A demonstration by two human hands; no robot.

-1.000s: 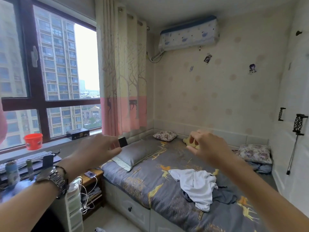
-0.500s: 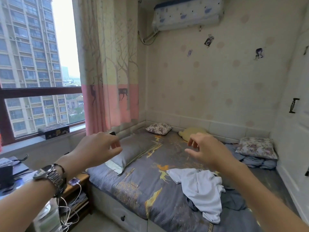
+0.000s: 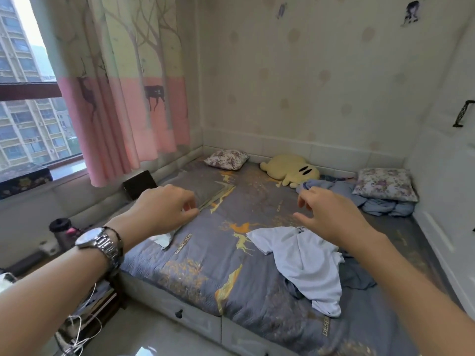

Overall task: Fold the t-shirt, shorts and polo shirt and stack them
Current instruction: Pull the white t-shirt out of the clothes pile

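Both hands, left hand (image 3: 164, 209) and right hand (image 3: 331, 217), hung spread and empty above the bed (image 3: 205, 268), the crumpled white shirt (image 3: 305, 263) lying just below the right hand, stretched far-left to near-right.

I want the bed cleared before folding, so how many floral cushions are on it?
2. One floral cushion lies at the far end of the bed near the curtain; the other floral cushion sits in the far right corner on a crumpled blue blanket. More could be hidden.
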